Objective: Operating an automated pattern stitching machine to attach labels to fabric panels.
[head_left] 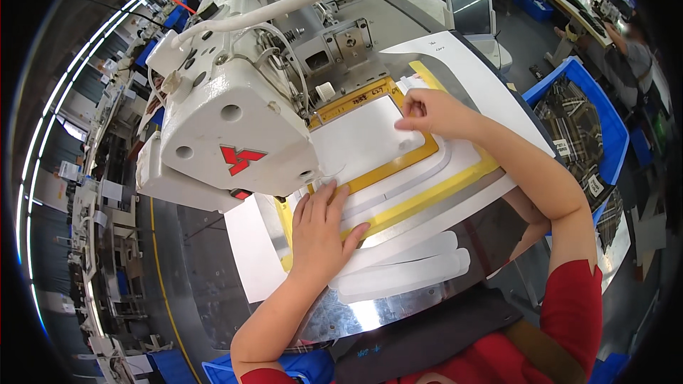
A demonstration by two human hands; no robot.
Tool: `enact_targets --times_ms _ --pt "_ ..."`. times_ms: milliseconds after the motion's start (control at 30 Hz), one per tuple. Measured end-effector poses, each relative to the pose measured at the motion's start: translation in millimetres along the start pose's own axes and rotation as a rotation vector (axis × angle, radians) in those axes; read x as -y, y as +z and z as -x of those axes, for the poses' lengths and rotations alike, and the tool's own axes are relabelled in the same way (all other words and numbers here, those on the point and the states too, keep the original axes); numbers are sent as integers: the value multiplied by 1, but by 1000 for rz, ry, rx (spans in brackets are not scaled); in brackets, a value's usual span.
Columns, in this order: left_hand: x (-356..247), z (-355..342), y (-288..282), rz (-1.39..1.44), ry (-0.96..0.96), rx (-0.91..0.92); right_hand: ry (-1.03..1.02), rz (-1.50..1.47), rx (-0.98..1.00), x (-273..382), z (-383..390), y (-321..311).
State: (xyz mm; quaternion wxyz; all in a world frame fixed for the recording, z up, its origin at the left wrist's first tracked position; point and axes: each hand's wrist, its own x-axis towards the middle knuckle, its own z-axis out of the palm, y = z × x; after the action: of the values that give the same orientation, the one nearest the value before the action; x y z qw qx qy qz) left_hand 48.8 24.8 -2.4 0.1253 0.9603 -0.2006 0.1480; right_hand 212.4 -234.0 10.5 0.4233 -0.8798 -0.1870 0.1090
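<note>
A white panel [359, 135] lies inside a flat amber-yellow frame [388, 172] beneath the head of a large white sewing machine [242, 107]. My left hand [320, 231] rests palm down, fingers spread, its fingertips at the frame's near left corner. A loose thread shows near those fingertips. Above the panel's right end is my right hand [435, 115], its fingers curled toward the thumb; whatever they may pinch cannot be made out. Yellow tape [420, 195] borders the white sheet [256, 242] around the frame.
Several white curved strips [405, 270] lie on the shiny metal tabletop nearest me. At right stands a blue bin [615, 124] of dark plaid fabric pieces. A screen [469, 6] is at the back. Another person [633, 57] sits at the far right.
</note>
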Motion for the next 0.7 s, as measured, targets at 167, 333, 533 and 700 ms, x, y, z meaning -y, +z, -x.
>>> enact_targets --times_ms 167,333,533,700 --pt "-6 6 -10 80 121 -85 -512 204 -96 3 3 6" --pt "-14 5 -8 181 204 -140 -598 415 -43 3 13 10" --pt "-12 13 -16 240 263 -127 -833 318 190 48 17 59" --pt "2 64 -111 76 72 -392 -789 287 48 37 32 47"
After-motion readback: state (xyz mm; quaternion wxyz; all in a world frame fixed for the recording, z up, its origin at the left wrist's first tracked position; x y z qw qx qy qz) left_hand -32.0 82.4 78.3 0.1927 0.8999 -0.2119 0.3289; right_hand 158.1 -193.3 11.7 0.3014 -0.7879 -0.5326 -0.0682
